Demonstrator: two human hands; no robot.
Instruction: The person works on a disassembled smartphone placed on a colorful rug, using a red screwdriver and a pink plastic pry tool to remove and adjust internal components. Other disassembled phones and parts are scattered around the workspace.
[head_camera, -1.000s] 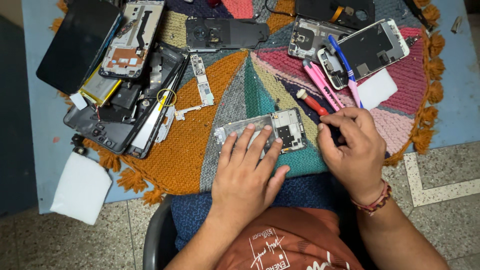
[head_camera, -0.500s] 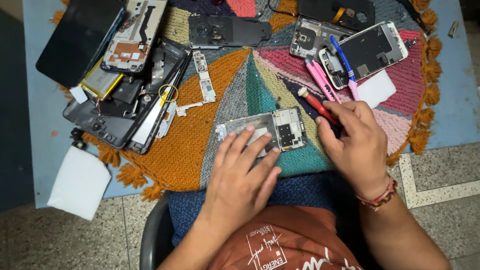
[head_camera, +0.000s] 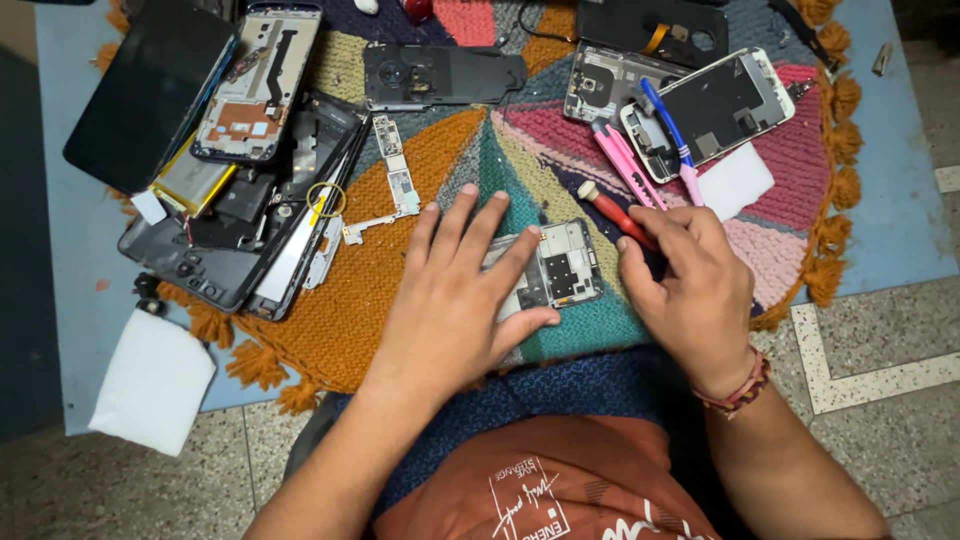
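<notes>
Left hand (head_camera: 455, 295) lies flat, fingers spread, pressing down on the opened phone frame (head_camera: 555, 268) at the middle of the round knitted mat (head_camera: 400, 270), covering its left half. Right hand (head_camera: 685, 290) sits just to the right of that frame, fingers curled and pinched around a red-handled screwdriver (head_camera: 615, 212) whose pale end cap sticks up and away above the frame's top right corner. Beyond the frame, further from the person, lie pink tweezers (head_camera: 625, 165), with a blue pen-like tool (head_camera: 670, 135) just to their right, resting across a white-edged phone body (head_camera: 715, 105). To the far left of the frame, a heap of dark phone shells (head_camera: 240, 240), a yellow-wrapped battery (head_camera: 190, 185) and a black screen panel (head_camera: 145, 90) crowd the mat's edge. A narrow circuit strip (head_camera: 395, 175) lies between that heap and the frame. The mat rests on a blue worktop (head_camera: 900, 200).
</notes>
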